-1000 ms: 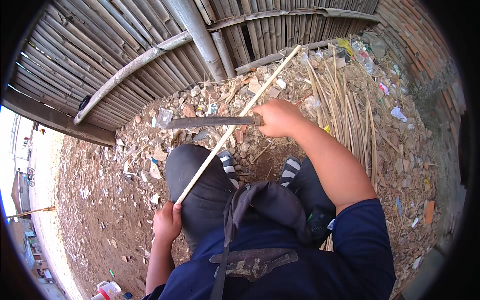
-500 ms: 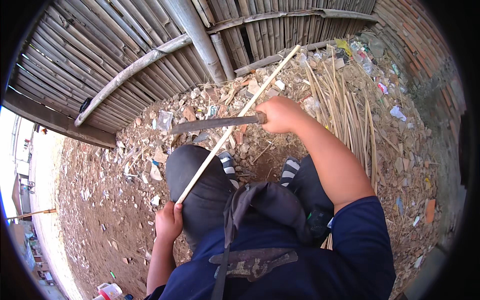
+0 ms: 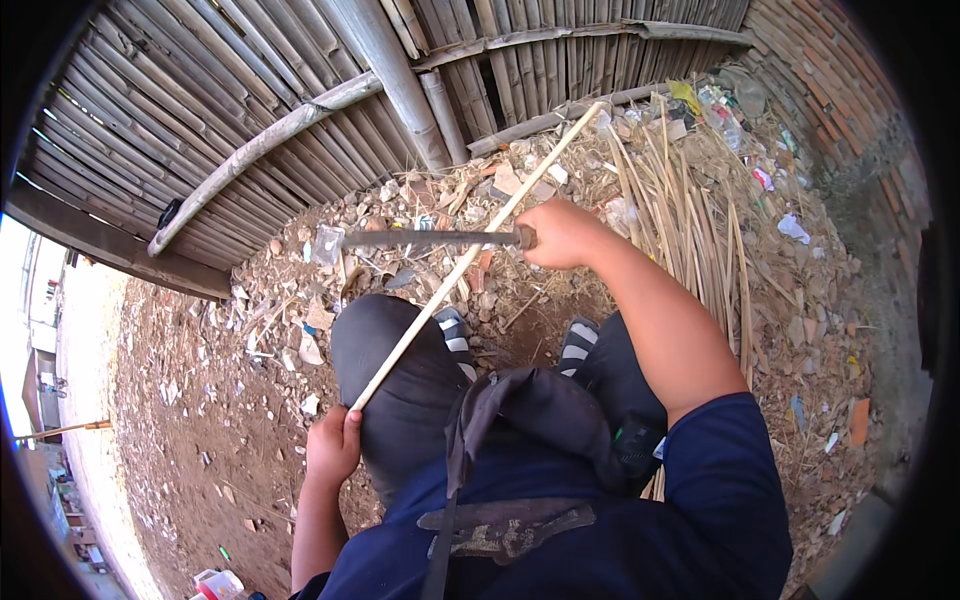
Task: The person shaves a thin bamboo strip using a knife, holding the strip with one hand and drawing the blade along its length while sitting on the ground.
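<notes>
A right fist (image 3: 563, 234) hides most of the handle of a long knife (image 3: 415, 238), and whether its blade touches the pale stick (image 3: 431, 303) it crosses is hard to make out. The left hand (image 3: 333, 447) grips and covers the stick's near end; over the left leg (image 3: 390, 350), it slants away rightward toward a bamboo wall (image 3: 560, 75).

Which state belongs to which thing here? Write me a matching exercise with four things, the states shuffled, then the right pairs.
Things:
1. left hand
2. right hand
3. pale stick
4. thin strips

States:
A. lying loosely grouped on the ground
B. closed around the handle of the knife
C. slanting up to the right, held at its near end
D. gripping the stick

Pairs: 1-D, 2-B, 3-C, 4-A
</notes>
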### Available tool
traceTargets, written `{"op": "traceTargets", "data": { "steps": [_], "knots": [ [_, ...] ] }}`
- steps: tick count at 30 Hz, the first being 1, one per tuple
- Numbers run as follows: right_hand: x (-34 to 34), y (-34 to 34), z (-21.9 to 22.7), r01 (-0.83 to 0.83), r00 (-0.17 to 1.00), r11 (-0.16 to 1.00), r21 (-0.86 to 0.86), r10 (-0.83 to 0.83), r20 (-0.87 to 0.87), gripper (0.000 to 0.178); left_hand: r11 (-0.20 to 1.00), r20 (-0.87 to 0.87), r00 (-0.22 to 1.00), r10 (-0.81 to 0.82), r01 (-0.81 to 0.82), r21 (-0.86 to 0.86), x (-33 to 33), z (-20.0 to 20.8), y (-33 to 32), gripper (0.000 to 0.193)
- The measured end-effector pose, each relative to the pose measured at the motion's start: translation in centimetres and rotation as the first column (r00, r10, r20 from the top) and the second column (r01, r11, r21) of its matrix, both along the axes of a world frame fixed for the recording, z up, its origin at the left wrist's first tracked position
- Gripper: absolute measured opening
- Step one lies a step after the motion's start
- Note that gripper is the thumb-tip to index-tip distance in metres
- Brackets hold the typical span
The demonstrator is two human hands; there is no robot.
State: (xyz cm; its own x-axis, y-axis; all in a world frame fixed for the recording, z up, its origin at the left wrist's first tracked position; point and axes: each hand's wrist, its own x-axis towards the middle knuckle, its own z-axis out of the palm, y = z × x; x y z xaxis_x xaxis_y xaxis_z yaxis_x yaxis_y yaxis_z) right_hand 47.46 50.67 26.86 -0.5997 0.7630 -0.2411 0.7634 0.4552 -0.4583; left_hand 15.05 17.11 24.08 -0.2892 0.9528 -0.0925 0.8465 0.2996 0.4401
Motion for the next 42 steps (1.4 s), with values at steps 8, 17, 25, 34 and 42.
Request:
{"op": "traceTargets", "data": {
  "steps": [8, 17, 25, 34, 42],
  "knots": [
    [0.1, 1.0, -1.6, 0.08, 0.989, 0.996, -0.032, -0.083, -0.121, 0.024, 1.0, -0.082, 0.996, 0.02, -0.018, 0.02, 0.8, 0.4, -0.6, 0.042],
    [4.1, 5.4, -3.8, 0.39, 0.893, 0.909, -0.146, -0.412, -0.179, 0.035, 0.998, -0.016, 1.0, -0.007, 0.006, -0.065, -0.7, 0.0, 0.5, 0.049],
    [3.4, 4.0, -3.6, 0.372, 0.881, 0.928, -0.018, -0.359, -0.309, 0.045, 0.999, -0.058, 0.998, 0.015, -0.017, -0.027, 0.6, -0.1, 0.1, 0.042],
    [-1.2, -0.7, -0.6, -0.083, 0.995, 0.992, 0.093, 0.087, -0.041, 0.026, 0.999, -0.177, 0.983, 0.04, -0.045, -0.023, 1.8, 1.0, -0.4, 0.04],
    [2.0, 3.5, -2.3, 0.193, 0.963, 0.977, -0.094, -0.207, -0.172, 0.034, 0.997, -0.296, 0.953, 0.066, -0.071, -0.007, 1.3, 0.1, -0.3, 0.04]
  ]
}}
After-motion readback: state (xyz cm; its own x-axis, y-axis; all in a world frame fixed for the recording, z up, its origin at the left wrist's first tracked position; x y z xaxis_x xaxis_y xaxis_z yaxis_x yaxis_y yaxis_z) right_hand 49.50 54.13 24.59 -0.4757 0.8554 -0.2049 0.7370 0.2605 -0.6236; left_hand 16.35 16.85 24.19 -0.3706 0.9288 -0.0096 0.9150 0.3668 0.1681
